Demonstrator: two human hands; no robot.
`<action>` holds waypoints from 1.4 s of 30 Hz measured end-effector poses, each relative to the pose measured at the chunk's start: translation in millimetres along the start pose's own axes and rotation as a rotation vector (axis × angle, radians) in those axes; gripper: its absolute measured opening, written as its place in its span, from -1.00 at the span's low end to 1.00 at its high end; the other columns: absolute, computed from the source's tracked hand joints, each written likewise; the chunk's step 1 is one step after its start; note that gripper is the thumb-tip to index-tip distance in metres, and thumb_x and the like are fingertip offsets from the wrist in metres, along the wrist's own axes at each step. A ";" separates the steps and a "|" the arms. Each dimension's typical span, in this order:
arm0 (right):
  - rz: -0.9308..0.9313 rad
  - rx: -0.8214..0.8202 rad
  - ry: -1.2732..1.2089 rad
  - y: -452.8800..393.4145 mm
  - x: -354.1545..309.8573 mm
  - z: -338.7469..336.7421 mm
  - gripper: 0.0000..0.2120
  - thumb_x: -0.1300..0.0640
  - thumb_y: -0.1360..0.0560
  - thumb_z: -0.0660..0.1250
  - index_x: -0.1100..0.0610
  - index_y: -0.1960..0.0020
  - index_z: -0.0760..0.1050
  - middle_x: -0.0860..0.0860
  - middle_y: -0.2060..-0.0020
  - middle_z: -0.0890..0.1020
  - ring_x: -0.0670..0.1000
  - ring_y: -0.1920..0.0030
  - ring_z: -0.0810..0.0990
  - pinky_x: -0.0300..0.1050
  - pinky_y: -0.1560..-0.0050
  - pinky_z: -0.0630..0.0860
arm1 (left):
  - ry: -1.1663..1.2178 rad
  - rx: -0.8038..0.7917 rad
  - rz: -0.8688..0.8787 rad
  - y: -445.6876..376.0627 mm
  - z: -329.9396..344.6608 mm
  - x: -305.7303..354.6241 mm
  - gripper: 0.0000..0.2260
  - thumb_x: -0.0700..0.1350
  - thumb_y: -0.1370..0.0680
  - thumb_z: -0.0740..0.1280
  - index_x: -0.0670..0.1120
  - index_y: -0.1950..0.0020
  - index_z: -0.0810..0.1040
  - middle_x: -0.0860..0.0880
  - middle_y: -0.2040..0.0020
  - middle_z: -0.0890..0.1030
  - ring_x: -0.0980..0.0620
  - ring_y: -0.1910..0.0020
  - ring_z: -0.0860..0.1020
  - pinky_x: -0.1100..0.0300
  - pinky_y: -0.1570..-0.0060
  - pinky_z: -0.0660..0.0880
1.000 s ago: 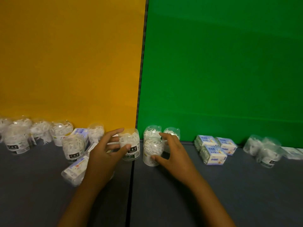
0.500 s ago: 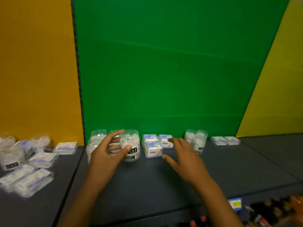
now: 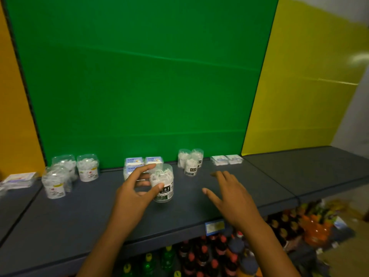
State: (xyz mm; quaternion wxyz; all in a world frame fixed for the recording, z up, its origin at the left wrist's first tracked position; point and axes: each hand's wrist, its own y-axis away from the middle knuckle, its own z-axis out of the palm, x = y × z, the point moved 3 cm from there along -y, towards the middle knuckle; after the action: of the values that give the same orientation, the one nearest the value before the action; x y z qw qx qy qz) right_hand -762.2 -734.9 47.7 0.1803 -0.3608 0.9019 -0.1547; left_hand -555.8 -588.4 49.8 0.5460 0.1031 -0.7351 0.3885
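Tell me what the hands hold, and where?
Left hand grips the clear plastic tub of white floss picks round its side; right hand holds nothing.

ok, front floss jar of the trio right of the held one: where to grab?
Take the front jar by its round wall, about mid-height, thumb and fingers on opposite sides, coming from the front. It stands upright on the shelf, two jars crowd it from behind, and the open right hand is on its near side.

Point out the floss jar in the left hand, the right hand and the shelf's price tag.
floss jar [image 3: 166,191], head view, its label.
right hand [image 3: 233,196], head view, back of hand.
price tag [image 3: 214,227], head view, its face.
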 end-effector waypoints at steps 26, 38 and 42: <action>0.046 -0.021 -0.040 -150.7 145.7 43.1 -0.44 -0.33 -0.51 0.20 -0.04 -0.37 0.30 -0.05 -0.28 0.46 -0.01 -0.25 0.45 -0.08 -0.17 0.48 | -0.302 -0.089 0.054 -174.4 175.4 -73.9 -0.65 -0.06 -0.36 0.54 0.09 -0.08 0.52 0.13 -0.07 0.59 0.25 0.06 0.56 0.19 0.06 0.57; -0.085 -0.084 -0.165 -193.6 178.8 57.4 -0.45 -0.29 -0.52 0.23 -0.04 -0.40 0.28 -0.08 -0.31 0.42 -0.04 -0.28 0.41 -0.12 -0.14 0.41 | -0.555 -0.030 0.040 -183.7 212.2 -91.3 -0.63 0.11 -0.35 0.51 0.12 -0.10 0.50 0.16 -0.10 0.55 0.14 -0.09 0.49 0.13 -0.05 0.48; -0.132 -0.100 -0.220 -205.3 187.8 63.5 -0.43 -0.29 -0.52 0.24 -0.02 -0.42 0.27 -0.07 -0.33 0.41 -0.04 -0.32 0.40 -0.10 -0.22 0.40 | -0.795 -0.036 0.056 -179.8 219.1 -100.7 -0.59 0.12 -0.35 0.50 0.11 -0.14 0.49 0.15 -0.14 0.54 0.08 -0.17 0.45 0.11 -0.11 0.41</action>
State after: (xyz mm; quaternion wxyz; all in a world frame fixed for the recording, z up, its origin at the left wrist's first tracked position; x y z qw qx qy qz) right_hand -739.0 -1019.0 35.3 0.2492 -0.4428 0.8575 -0.0806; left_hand -572.1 -887.3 21.1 0.2100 0.2157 -0.8983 0.3201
